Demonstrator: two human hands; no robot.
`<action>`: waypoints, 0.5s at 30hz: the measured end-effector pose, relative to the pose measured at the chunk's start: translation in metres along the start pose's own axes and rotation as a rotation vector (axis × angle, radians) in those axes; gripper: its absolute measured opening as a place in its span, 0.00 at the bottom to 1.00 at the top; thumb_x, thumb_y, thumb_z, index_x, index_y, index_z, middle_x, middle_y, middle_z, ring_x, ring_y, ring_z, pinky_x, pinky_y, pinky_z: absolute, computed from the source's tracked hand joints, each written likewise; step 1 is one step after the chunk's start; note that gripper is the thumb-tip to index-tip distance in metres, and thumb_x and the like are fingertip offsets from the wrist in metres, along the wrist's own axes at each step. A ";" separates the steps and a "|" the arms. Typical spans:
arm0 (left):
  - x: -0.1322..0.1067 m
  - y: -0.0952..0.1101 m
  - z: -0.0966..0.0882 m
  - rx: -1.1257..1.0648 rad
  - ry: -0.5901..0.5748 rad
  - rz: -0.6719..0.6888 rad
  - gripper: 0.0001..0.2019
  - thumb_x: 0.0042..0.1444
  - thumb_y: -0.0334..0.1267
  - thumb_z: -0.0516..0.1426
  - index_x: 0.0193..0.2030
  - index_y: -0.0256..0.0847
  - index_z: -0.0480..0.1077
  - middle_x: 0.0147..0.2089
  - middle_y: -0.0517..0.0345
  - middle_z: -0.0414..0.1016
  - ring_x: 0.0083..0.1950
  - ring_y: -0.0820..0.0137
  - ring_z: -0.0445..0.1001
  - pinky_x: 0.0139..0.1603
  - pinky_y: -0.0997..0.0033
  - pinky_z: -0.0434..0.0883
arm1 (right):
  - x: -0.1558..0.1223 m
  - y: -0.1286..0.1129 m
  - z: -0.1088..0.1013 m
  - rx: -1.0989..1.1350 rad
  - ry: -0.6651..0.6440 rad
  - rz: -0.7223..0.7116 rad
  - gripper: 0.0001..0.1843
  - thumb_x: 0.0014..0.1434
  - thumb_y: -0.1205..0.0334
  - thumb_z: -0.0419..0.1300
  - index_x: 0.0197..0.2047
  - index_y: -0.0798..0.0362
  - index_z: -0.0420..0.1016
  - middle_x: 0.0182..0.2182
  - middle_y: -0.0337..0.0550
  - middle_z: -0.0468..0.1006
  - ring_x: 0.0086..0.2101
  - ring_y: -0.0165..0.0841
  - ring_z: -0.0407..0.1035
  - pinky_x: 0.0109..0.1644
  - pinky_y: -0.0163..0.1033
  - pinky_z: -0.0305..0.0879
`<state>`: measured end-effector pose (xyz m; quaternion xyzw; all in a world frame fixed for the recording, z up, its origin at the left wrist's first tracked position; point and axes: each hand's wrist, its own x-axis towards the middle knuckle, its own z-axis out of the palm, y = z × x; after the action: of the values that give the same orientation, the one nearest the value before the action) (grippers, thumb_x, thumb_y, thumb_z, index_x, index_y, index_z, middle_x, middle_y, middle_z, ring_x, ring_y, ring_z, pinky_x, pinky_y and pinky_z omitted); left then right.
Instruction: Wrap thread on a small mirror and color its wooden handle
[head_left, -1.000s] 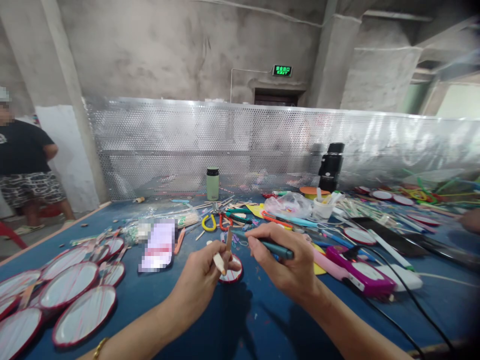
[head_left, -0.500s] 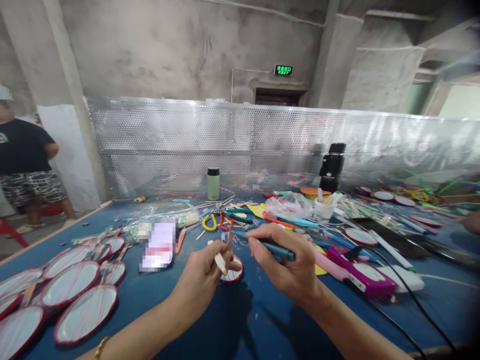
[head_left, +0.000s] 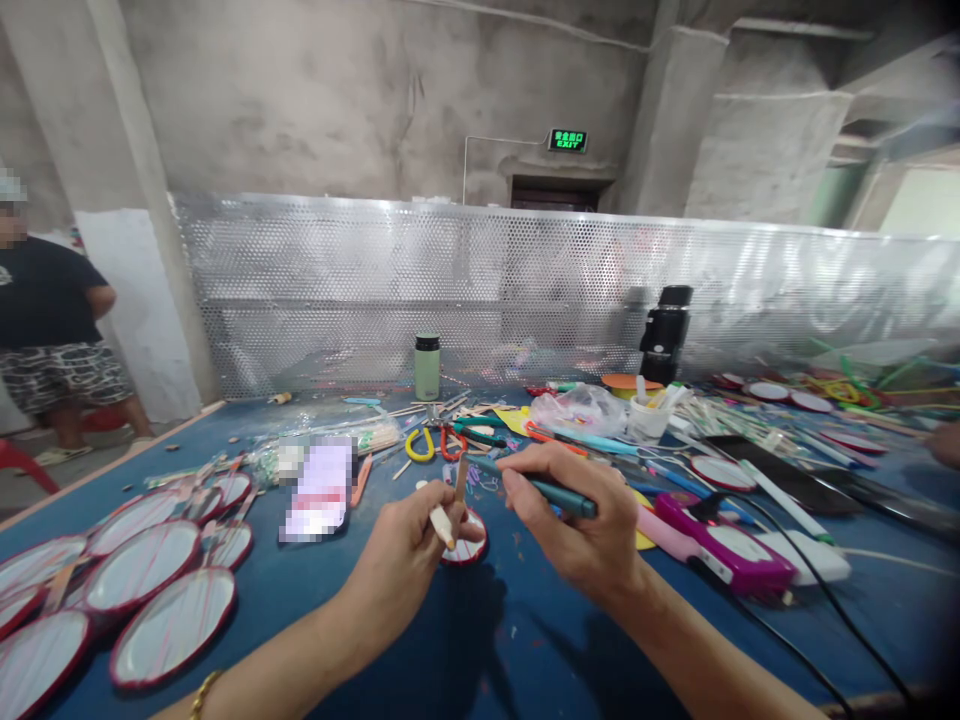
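My left hand [head_left: 415, 535] is closed around a flat wooden stick [head_left: 461, 480] that stands up from its fingers. A cream-coloured rod with a blunt tip [head_left: 443, 527] also pokes out of this hand. Just beyond the fingertips shows a small round disc with a red rim [head_left: 466, 540], partly hidden; whether it joins the stick I cannot tell. A teal pen [head_left: 562, 495] lies in the closed fingers of my right hand [head_left: 581, 510], its tip pointing left, close to the wooden stick.
Red-rimmed oval discs [head_left: 172, 625] pile up at the left, near a phone [head_left: 319, 490]. Yellow-handled pliers [head_left: 420, 445], a green tumbler [head_left: 427, 368] and a black flask [head_left: 666, 335] stand or lie farther back. A magenta device [head_left: 724, 545] with cables sits right. One person [head_left: 52, 300] stands left.
My right hand has shifted slightly to the right with the teal pen. My left hand has hardly moved, still gripping the wooden stick.
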<state>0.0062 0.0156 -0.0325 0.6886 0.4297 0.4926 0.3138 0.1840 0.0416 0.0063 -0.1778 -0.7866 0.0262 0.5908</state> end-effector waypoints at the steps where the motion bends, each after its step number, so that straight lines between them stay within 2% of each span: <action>1: 0.000 0.000 0.000 0.000 -0.002 -0.003 0.13 0.65 0.42 0.50 0.32 0.41 0.70 0.34 0.55 0.80 0.38 0.64 0.78 0.38 0.70 0.68 | 0.000 0.000 0.000 0.002 -0.005 -0.001 0.07 0.58 0.72 0.59 0.37 0.52 0.76 0.23 0.33 0.74 0.23 0.24 0.68 0.29 0.32 0.65; 7: 0.000 -0.003 0.000 -0.017 -0.011 0.008 0.13 0.65 0.42 0.50 0.31 0.41 0.68 0.35 0.55 0.81 0.39 0.64 0.79 0.38 0.71 0.69 | 0.000 -0.001 0.001 -0.001 -0.032 0.008 0.06 0.59 0.71 0.59 0.37 0.51 0.75 0.24 0.33 0.74 0.23 0.23 0.67 0.28 0.31 0.64; 15: 0.001 -0.007 0.001 -0.026 -0.006 0.006 0.13 0.65 0.43 0.52 0.32 0.41 0.70 0.34 0.56 0.80 0.38 0.65 0.79 0.38 0.72 0.69 | 0.000 0.000 0.001 -0.014 -0.019 -0.002 0.05 0.59 0.71 0.59 0.36 0.52 0.75 0.23 0.33 0.73 0.22 0.23 0.67 0.27 0.30 0.64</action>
<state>0.0055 0.0198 -0.0387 0.6872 0.4203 0.4971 0.3226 0.1829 0.0415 0.0066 -0.1808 -0.7924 0.0218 0.5821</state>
